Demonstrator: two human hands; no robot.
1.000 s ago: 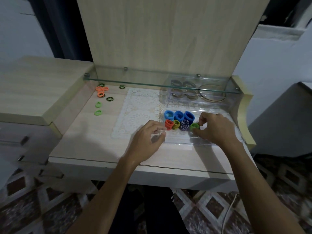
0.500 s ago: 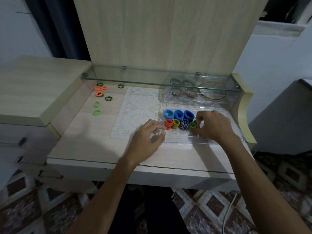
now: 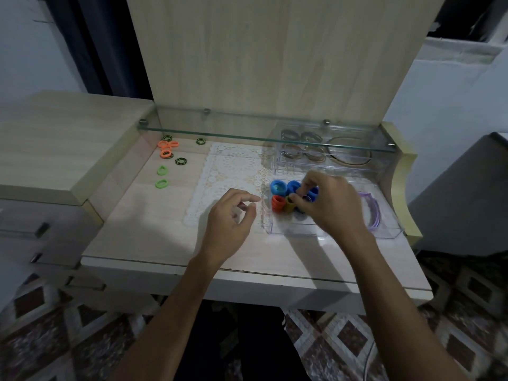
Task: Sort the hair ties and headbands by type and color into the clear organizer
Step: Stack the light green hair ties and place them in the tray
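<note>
Meanwhile, loose orange ties point(image 3: 166, 148) and green ties point(image 3: 161, 177) are still lying at the far left of the desk point(image 3: 154, 226), well apart from the clear organizer point(image 3: 291, 229). The left hand point(image 3: 229, 220) is hovering just beside it, fingers loosely curled, holding nothing. The right hand point(image 3: 328, 203) is reaching in among the packed ties point(image 3: 280, 196); whether it is pinching one I cannot tell. Crowding them could be toppling the upright rows.

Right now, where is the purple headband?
In the head view the purple headband lies at the right end of the clear organizer, just right of the right hand, near the table's right edge.
</note>
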